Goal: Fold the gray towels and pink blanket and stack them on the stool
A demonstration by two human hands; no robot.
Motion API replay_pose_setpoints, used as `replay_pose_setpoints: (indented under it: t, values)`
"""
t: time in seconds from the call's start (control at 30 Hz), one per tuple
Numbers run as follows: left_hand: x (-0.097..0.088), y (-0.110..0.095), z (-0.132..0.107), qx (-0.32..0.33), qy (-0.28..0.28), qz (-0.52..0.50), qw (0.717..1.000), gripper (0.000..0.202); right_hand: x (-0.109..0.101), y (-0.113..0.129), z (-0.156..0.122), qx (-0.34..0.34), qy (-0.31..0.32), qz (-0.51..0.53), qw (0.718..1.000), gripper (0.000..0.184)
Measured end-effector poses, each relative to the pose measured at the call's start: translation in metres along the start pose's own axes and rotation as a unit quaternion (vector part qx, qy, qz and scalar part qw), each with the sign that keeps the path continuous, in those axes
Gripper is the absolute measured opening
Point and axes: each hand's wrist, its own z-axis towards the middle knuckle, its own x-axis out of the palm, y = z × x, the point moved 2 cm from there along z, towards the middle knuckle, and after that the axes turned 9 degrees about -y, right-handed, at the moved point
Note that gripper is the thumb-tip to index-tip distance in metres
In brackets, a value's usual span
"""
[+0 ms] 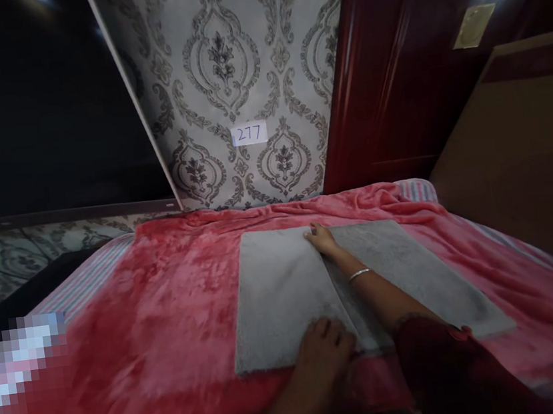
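A grey plush mat (280,294) lies on a pink blanket (179,313). Its paler left part ends in a straight edge that runs from back to front, and a darker grey part stretches out to the right. At the far end of that edge my right hand (323,240), with a silver bangle on its wrist, pinches the corner between thumb and fingers. My left hand (325,347) is at the near end of the same edge, fingers curled onto the mat. Its thumb and the underside of its grip are hidden.
Behind the blanket stands a patterned wall with a paper label (248,133) reading 277. A large dark screen (43,114) is at the left. Dark red wood panelling (381,73) and a brown board (527,156) rise at the right. Striped fabric (98,272) shows beneath the blanket.
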Motion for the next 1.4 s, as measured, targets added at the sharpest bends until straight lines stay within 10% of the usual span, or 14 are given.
replay_pose_setpoints:
  t: [0.23, 0.47, 0.67, 1.23, 1.4]
  values:
    - [-0.087, 0.087, 0.039, -0.157, 0.011, -0.041, 0.987, 0.042, 0.0, 0.012, -0.005, 0.006, -0.003, -0.027, 1.0, 0.064]
    - [-0.067, 0.17, 0.059, -0.248, 0.128, 0.098, 0.955, 0.061, -0.009, 0.016, -0.025, 0.011, -0.019, -0.061, 0.998, 0.065]
    - [-0.044, 0.173, 0.046, -0.243, 0.112, 0.141, 0.953, 0.066, -0.015, 0.02, -0.053, -0.037, -0.006, -0.16, 0.986, 0.059]
    - [-0.056, 0.172, 0.046, -0.252, 0.109, 0.075, 0.959, 0.07, -0.038, 0.018, -0.105, -0.04, 0.044, -0.226, 0.972, 0.057]
    - [-0.069, 0.179, 0.006, -0.355, -0.071, -0.088, 0.928, 0.064, -0.039, 0.037, -0.076, -0.149, 0.019, -0.26, 0.954, 0.055]
